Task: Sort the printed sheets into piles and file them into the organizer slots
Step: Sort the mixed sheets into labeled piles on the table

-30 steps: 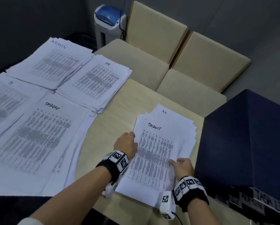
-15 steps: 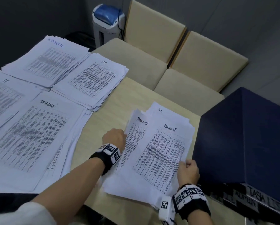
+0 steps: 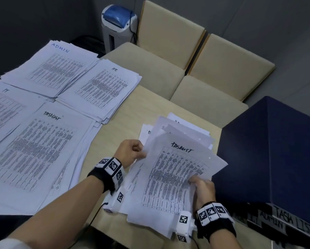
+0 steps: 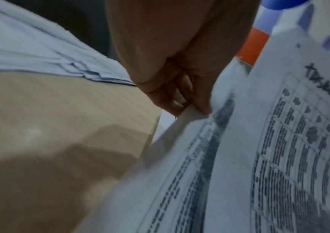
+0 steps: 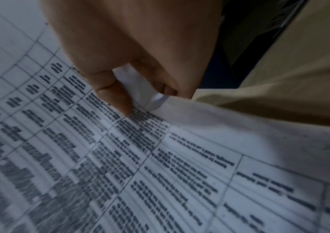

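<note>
Across the tan counter (image 3: 125, 112) four sorted piles (image 3: 100, 87) lie at my left. My left hand (image 3: 130, 152) has its grip pinched on the left edge of the tasklist stack (image 3: 175, 177), my right hand (image 3: 203, 189) clamped on its right edge. Beside it stands one dark blue organizer (image 3: 269, 155).

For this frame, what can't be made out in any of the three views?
- Printed table text on the white TASKLIST sheet: too small in the head view, blurred in both wrist views.
- Slots of the dark blue organizer box: face away; labels cut by the frame edge.
- Left hand fingertips: hidden behind the sheet edge in the head view.
</note>
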`<state>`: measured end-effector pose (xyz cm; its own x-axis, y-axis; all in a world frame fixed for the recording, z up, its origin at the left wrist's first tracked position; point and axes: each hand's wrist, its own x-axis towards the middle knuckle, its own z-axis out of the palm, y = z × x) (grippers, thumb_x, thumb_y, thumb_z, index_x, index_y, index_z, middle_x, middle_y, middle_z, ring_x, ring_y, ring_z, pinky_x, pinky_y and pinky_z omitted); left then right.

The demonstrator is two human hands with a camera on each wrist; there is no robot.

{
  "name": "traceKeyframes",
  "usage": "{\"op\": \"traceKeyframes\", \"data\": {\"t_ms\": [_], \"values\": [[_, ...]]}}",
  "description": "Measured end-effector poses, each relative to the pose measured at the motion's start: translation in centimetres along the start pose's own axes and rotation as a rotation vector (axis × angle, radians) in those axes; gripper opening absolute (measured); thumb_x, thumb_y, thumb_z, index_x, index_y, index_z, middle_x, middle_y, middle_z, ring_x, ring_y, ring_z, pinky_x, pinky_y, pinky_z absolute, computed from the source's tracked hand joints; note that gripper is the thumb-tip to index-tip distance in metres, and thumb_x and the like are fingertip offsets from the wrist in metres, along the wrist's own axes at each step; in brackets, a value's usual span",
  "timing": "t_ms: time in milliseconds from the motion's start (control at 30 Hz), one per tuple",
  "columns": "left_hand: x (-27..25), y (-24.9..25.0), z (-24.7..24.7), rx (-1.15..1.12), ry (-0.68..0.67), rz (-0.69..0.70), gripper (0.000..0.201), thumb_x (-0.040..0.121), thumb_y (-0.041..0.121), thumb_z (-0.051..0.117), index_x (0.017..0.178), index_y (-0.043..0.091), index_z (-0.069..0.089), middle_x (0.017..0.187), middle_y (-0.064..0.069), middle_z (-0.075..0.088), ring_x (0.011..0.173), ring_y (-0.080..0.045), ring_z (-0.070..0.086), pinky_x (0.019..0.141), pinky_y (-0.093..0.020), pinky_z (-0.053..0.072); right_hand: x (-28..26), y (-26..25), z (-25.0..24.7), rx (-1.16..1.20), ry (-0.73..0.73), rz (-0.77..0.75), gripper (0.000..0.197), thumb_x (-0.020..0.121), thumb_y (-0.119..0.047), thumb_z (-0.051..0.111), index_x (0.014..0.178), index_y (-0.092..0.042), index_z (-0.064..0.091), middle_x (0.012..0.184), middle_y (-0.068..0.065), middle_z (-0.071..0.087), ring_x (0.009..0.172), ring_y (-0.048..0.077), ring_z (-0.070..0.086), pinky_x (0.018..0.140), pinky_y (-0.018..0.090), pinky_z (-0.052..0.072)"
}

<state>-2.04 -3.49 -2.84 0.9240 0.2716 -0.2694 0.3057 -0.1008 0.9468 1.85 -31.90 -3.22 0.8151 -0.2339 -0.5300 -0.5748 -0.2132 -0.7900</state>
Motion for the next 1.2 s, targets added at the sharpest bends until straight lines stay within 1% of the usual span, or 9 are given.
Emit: {"op": "traceKeyframes", "data": {"t_ms": [67, 233, 333, 400, 533, 733, 867, 1033, 1200], "values": [[0.2, -0.9, 0.1, -0.114, 0.020, -0.031, 0.033, 0.070, -0.008, 0.075, 0.060, 0.011, 0.051, 0.050, 0.003, 0.052, 0.048, -0.011, 0.047, 0.056, -0.026, 0.042, 0.0, 0.2, 0.0, 0.025, -0.042, -0.002, 0.011, 0.072, 0.004, 0.074, 0.079, -0.002, 0.068, 0.080, 0.012, 0.072, 0.084, 0.032, 0.067, 0.081, 0.042, 0.054], [0.4, -2.3, 0.0, -0.010, 0.104, -0.088, 0.054, 0.073, 0.056, 0.075, 0.067, 0.007, 0.052, 0.059, -0.014, 0.051, 0.056, -0.020, 0.047, 0.059, -0.035, 0.041, 0.3, 0.3, -0.3, 0.000, -0.011, -0.043, 0.026, 0.074, 0.001, 0.075, 0.100, 0.003, 0.068, 0.096, 0.016, 0.073, 0.096, 0.036, 0.068, 0.089, 0.044, 0.055], [0.3, -2.2, -0.2, 0.091, 0.172, -0.115, 0.036, 0.095, 0.039, 0.057, 0.072, 0.011, 0.060, 0.063, 0.000, 0.056, 0.060, -0.020, 0.049, 0.067, -0.037, 0.047, -0.2, -0.6, -0.5, 0.081, 0.065, -0.110, 0.051, 0.080, 0.011, 0.068, 0.124, -0.002, 0.048, 0.104, 0.012, 0.067, 0.086, 0.022, 0.064, 0.073, 0.025, 0.052], [0.2, -1.9, -0.4, 0.156, 0.149, -0.170, 0.024, 0.097, 0.020, 0.049, 0.098, 0.006, 0.069, 0.090, -0.010, 0.071, 0.075, -0.025, 0.060, 0.077, -0.035, 0.051, -0.4, -1.1, -0.9, 0.115, 0.060, -0.146, 0.058, 0.081, 0.016, 0.064, 0.129, -0.008, 0.041, 0.100, 0.009, 0.067, 0.079, 0.013, 0.063, 0.063, 0.016, 0.047], [-0.1, -1.0, -0.5, 0.127, 0.135, -0.201, 0.034, 0.088, -0.003, 0.040, 0.111, 0.010, 0.063, 0.103, -0.010, 0.069, 0.090, -0.027, 0.063, 0.082, -0.037, 0.049, 0.1, -1.1, -0.6, 0.104, 0.005, -0.125, 0.064, 0.079, 0.016, 0.065, 0.133, -0.008, 0.040, 0.096, 0.002, 0.069, 0.083, 0.012, 0.064, 0.080, 0.033, 0.053], [-0.3, 0.1, 0.0, -0.250, 0.144, -0.270, 0.022, 0.077, -0.018, 0.047, 0.082, -0.010, 0.067, 0.082, -0.017, 0.066, 0.076, -0.026, 0.062, 0.069, -0.021, 0.050, -0.4, -1.1, 0.8, 0.114, -0.089, -0.141, 0.028, 0.078, 0.014, 0.068, 0.099, -0.005, 0.064, 0.093, 0.013, 0.071, 0.086, 0.027, 0.067, 0.073, 0.029, 0.052], [-0.1, -0.5, -0.8, -0.185, 0.023, -0.304, 0.032, 0.056, -0.002, 0.050, 0.080, -0.020, 0.061, 0.079, -0.023, 0.062, 0.080, -0.028, 0.056, 0.076, -0.037, 0.046, 1.2, 0.1, 1.4, 0.093, -0.204, -0.008, 0.022, 0.092, -0.025, 0.066, 0.114, -0.022, 0.067, 0.117, 0.010, 0.068, 0.110, 0.031, 0.064, 0.089, 0.039, 0.054], [-0.2, -1.0, -0.3, -0.003, 0.215, -0.293, 0.031, 0.084, -0.008, 0.046, 0.098, 0.007, 0.070, 0.097, -0.003, 0.069, 0.092, -0.016, 0.061, 0.084, -0.029, 0.048, -0.2, -0.8, 1.3, 0.070, -0.105, -0.204, 0.015, 0.086, 0.007, 0.063, 0.080, -0.006, 0.067, 0.070, 0.000, 0.070, 0.076, 0.022, 0.059, 0.070, 0.032, 0.047], [0.0, -2.2, -0.8, 0.585, 0.137, -0.327, 0.021, 0.082, 0.029, 0.067, 0.072, 0.016, 0.056, 0.070, -0.004, 0.058, 0.065, -0.024, 0.053, 0.060, -0.027, 0.042, -0.7, 0.0, 0.7, 0.145, -0.061, -0.101, 0.021, 0.075, 0.004, 0.073, 0.092, -0.005, 0.064, 0.094, 0.005, 0.072, 0.090, 0.023, 0.065, 0.083, 0.035, 0.050]]}}
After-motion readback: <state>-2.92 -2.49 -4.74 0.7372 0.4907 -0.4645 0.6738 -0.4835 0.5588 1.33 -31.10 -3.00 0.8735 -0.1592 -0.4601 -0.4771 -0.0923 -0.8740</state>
